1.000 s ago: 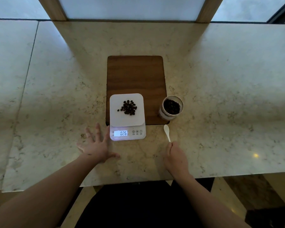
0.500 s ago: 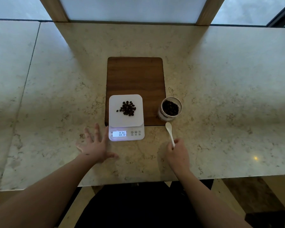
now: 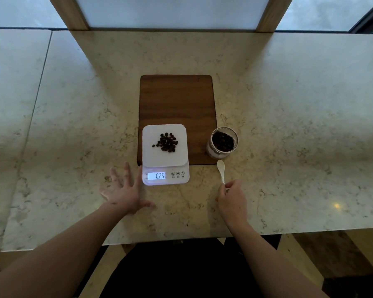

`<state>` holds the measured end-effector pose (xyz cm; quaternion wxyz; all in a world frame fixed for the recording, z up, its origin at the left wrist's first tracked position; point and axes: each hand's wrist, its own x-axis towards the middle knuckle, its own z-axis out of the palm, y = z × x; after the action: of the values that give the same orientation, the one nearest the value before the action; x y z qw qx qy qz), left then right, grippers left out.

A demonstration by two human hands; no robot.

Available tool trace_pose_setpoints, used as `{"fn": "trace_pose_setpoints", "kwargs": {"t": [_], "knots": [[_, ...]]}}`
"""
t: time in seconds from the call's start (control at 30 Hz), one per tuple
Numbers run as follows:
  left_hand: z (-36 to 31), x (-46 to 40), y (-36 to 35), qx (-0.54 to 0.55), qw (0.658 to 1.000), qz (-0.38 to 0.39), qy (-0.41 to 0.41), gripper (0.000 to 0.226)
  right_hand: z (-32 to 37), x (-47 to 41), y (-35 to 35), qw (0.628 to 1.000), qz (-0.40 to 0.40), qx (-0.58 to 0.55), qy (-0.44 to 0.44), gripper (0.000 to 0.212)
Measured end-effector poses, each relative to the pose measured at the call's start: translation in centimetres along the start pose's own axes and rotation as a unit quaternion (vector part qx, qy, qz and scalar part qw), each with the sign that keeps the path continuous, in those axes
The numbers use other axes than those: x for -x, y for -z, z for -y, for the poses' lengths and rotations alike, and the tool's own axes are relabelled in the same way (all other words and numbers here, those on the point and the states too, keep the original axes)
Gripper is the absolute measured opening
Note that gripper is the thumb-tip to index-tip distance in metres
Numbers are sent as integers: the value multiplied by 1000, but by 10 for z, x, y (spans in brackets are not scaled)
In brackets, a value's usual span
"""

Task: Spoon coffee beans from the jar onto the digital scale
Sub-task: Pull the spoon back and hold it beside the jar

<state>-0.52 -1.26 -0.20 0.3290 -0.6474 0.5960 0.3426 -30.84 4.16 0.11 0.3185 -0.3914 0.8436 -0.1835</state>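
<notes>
1. On the far left I see my left hand (image 3: 125, 191), flat on the marble counter (image 3: 289, 125) with the fingers spread, holding nothing, just beside the corner of the digital scale (image 3: 165, 153).
2. The scale stands with its back part on the wooden board (image 3: 177, 100). A small heap of coffee beans (image 3: 166, 142) lies on its white platform, and the display (image 3: 156, 175) shows 0.26.
3. Further right the open jar (image 3: 222, 142) stands at the right edge of the board, with beans inside.
4. In front of the jar is the white spoon (image 3: 221, 169). My right hand (image 3: 232, 200) pinches the end of its handle between the fingertips; the bowl looks empty and points to the jar.
5. Risks, as I judge them: the grip is at the very end of the handle, so a loaded spoon can tilt and drop beans on the counter. The jar stands partly at the board edge, so a push with the spoon can tip it. If my left hand touches the scale, the reading becomes wrong.
</notes>
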Motion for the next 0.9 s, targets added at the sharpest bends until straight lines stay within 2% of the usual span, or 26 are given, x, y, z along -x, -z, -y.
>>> {"fn": "trace_pose_setpoints", "kwargs": {"t": [0.57, 0.9], "knots": [[-3, 6, 1, 2, 1000, -1, -5, 138, -2, -3, 5, 994, 17, 110, 1, 17], [-1, 3, -3, -11, 1000, -14, -12, 138, 0, -8, 5, 991, 38, 131, -6, 17]]}}
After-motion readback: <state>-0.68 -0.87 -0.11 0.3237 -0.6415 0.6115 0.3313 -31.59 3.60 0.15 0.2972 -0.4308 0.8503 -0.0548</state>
